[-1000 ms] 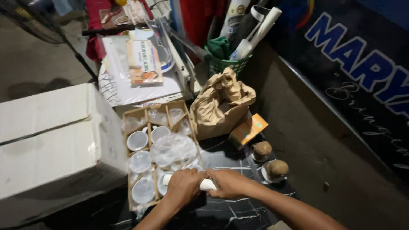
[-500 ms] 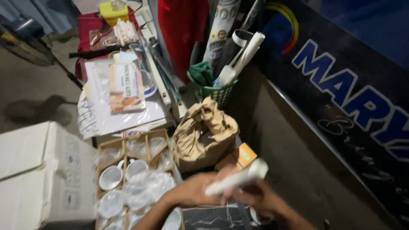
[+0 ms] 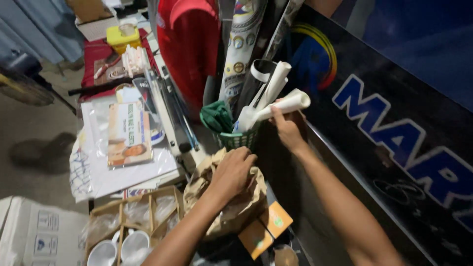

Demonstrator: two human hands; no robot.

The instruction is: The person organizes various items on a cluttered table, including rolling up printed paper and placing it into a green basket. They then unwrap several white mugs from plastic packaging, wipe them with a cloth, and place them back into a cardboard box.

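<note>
My right hand (image 3: 287, 127) grips a rolled white paper (image 3: 286, 104) and holds its lower end in a green mesh basket (image 3: 237, 139). Other paper rolls (image 3: 271, 83) and a folded green cloth (image 3: 216, 116) stand in that basket. My left hand (image 3: 232, 171) rests, fingers curled, on top of a crumpled brown paper bag (image 3: 235, 203) just in front of the basket. It presses on the bag's top rather than lifting it.
A cardboard divider box with white cups (image 3: 129, 227) sits at lower left, next to a white carton (image 3: 34, 234). Printed sheets (image 3: 129, 133) lie on the left. An orange card (image 3: 266, 230) lies by the bag. A dark lettered banner (image 3: 394, 128) runs along the right.
My right hand has lifted the rolled paper from low by the cups up to the green basket. My left hand moved from the roll onto the brown bag. The view tilted upward.
</note>
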